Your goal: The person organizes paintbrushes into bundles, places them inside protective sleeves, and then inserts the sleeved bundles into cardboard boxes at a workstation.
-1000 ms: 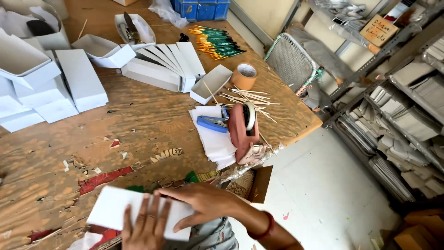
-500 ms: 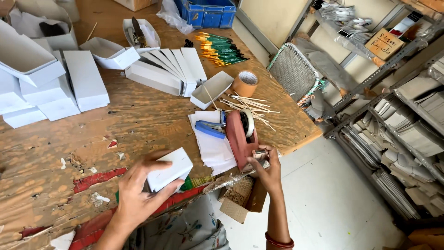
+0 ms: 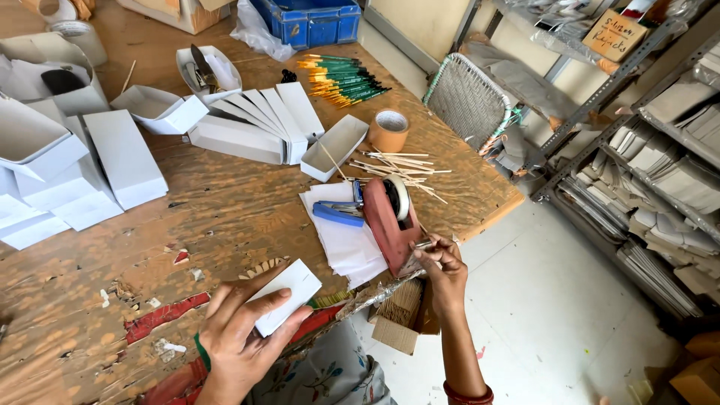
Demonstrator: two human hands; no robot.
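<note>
our right hand [image 3: 442, 262] pinches the tape end at the red tape dispenser [image 3: 390, 225], fingertips together on it. our left hand [image 3: 244, 330] clamps a small white box [image 3: 287, 294] (long axis slanting up toward the dispenser), lying left of the right hand at the worn wooden table [image 3: 225, 217] edge.

Single head view, steep downward look, close over wooden table [image 3: 225, 217] edge; shelves [image 3: 660, 172] at right.
</note>
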